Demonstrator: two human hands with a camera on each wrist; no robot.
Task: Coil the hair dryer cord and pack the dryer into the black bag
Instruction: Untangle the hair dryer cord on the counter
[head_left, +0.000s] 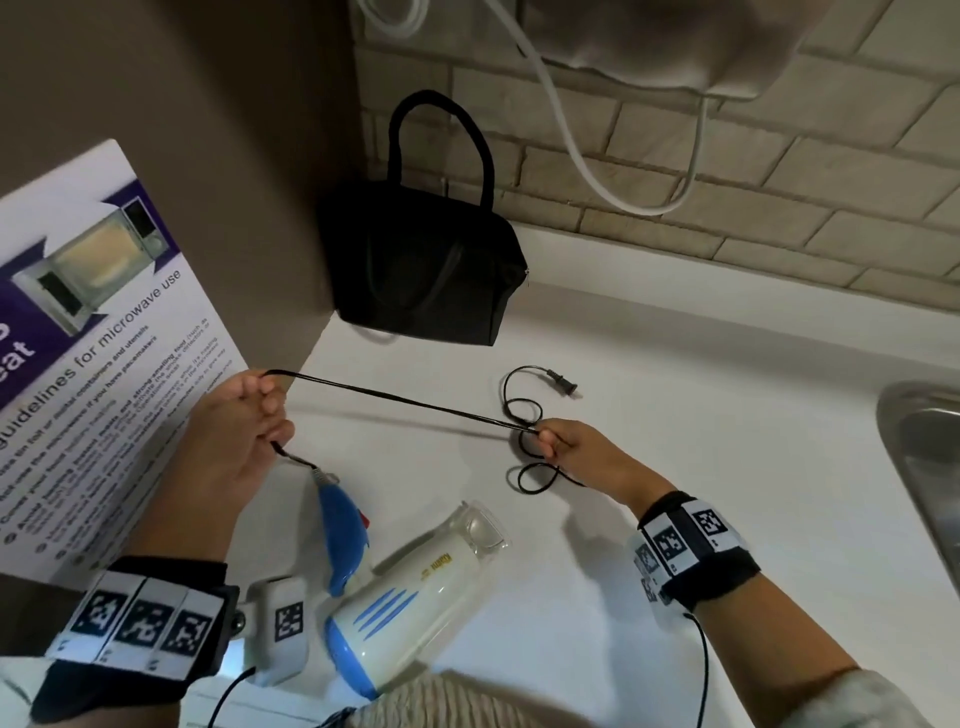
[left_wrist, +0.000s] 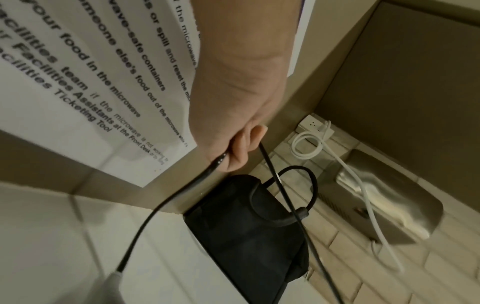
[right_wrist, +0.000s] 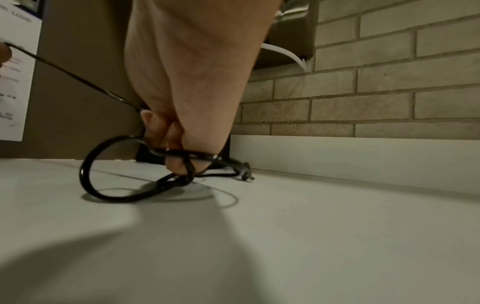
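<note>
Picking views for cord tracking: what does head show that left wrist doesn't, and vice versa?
Head only: the hair dryer lying on the counter, the right hand pinching the cord's loose loops, the plug, and the sink edge.

Left wrist only: a wall socket with the white cable plugged in.

Both: the left hand gripping the black cord, the black bag standing in the corner, and the microwave poster.
</note>
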